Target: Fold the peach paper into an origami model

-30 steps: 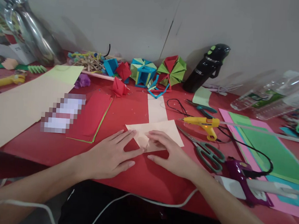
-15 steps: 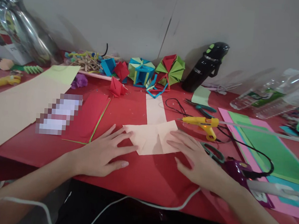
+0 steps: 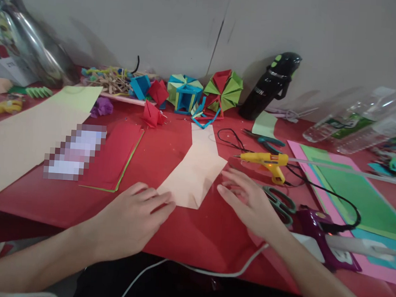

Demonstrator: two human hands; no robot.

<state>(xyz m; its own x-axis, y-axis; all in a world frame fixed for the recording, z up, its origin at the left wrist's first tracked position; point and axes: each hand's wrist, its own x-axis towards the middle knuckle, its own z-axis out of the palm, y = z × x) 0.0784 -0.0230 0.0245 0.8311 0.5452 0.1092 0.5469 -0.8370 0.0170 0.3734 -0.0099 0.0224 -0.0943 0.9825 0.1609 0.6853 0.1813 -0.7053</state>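
A folded cream paper sheet [image 3: 191, 173] lies slantwise in the middle of the red table, with creases near its lower corner. My left hand [image 3: 135, 221] has its fingers together at the sheet's lower left corner, apparently pinching it; the thumb is hidden beneath. Just off the sheet's right edge is my right hand [image 3: 248, 202], fingers bent and thumb held apart, with nothing in it. Behind the sheet, and partly covered by it, lies a pale paper strip [image 3: 204, 133].
To the right are a yellow glue gun [image 3: 268, 160], scissors [image 3: 279, 201], a purple glue gun [image 3: 324, 234], pliers [image 3: 266, 142] and coloured paper [image 3: 338, 185]. Red paper [image 3: 112, 156] and a blurred-out phone [image 3: 77, 153] lie left. Folded paper models [image 3: 184, 93] and a black bottle [image 3: 270, 88] stand behind.
The cream sheet has turned, its right side swinging up and away. My left hand has gone from spread fingers to a grip on its corner; my right hand has come off the paper.
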